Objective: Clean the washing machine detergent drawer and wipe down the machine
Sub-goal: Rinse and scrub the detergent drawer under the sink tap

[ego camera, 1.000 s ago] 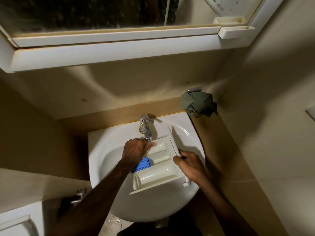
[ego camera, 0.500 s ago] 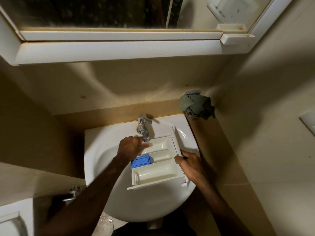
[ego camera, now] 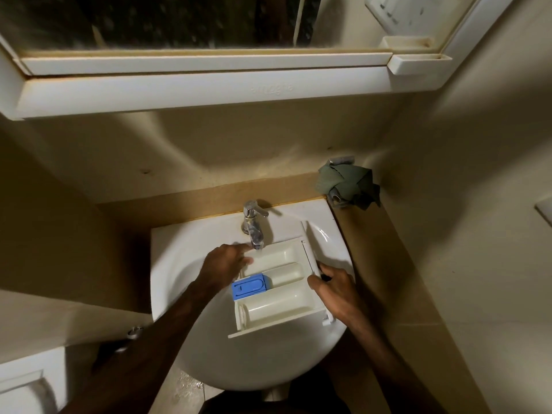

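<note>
Rinsing step: the cream plastic detergent drawer [ego camera: 277, 291] with blue insert [ego camera: 249, 288] lies across the white ceramic basin [ego camera: 179, 264], beneath the chrome tap [ego camera: 254, 224]. Right hand [ego camera: 336, 294] clasps its front panel; left hand [ego camera: 225, 264], fingers loosely curled, rubs the rear compartment. Next, probably: scrub remaining compartments.

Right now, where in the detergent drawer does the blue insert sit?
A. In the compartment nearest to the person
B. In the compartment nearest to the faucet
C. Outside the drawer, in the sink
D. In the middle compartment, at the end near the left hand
D: the blue insert fills the left end of the middle compartment of the detergent drawer, just below the left hand, while the compartments on both sides of it show only cream plastic.
</note>
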A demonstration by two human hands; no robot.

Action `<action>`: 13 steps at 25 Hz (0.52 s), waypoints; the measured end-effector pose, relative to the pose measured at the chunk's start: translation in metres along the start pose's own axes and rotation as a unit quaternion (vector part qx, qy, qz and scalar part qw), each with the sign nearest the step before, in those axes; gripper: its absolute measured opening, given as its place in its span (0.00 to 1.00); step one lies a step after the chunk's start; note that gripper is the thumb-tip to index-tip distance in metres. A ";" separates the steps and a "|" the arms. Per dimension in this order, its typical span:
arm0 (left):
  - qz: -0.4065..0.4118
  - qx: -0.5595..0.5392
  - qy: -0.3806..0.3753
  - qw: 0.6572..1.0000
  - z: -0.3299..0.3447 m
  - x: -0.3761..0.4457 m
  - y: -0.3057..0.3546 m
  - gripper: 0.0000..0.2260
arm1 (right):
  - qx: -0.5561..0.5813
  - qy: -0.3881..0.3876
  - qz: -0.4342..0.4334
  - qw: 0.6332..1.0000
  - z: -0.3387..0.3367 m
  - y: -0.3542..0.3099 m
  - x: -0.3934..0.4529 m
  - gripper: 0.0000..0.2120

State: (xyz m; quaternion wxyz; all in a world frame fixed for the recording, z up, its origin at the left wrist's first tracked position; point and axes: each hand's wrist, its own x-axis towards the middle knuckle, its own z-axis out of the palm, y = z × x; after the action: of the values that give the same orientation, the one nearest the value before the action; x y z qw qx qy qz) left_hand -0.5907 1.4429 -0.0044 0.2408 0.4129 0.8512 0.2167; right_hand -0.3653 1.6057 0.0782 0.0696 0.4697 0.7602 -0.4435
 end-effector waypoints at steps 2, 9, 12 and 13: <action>-0.045 -0.013 0.043 0.998 0.000 0.004 0.004 0.17 | 0.011 0.002 -0.003 1.000 0.001 0.002 0.000 0.22; -0.162 -0.377 0.126 0.903 0.022 -0.007 -0.005 0.05 | 0.033 0.017 0.006 0.999 -0.012 0.003 0.005 0.18; -0.205 -0.524 0.116 0.819 0.027 -0.019 -0.006 0.07 | 0.049 0.012 0.026 0.998 -0.025 0.001 0.007 0.06; -0.206 -0.535 0.109 0.812 0.030 -0.021 -0.005 0.08 | 0.051 0.007 0.028 0.998 -0.030 -0.001 0.007 0.06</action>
State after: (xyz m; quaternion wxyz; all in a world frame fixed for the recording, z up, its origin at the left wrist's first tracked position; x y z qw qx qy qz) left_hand -0.5648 1.4287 -0.0258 0.3684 0.0073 0.6864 0.6270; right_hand -0.3609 1.6324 0.0929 0.0531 0.4970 0.7232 -0.4766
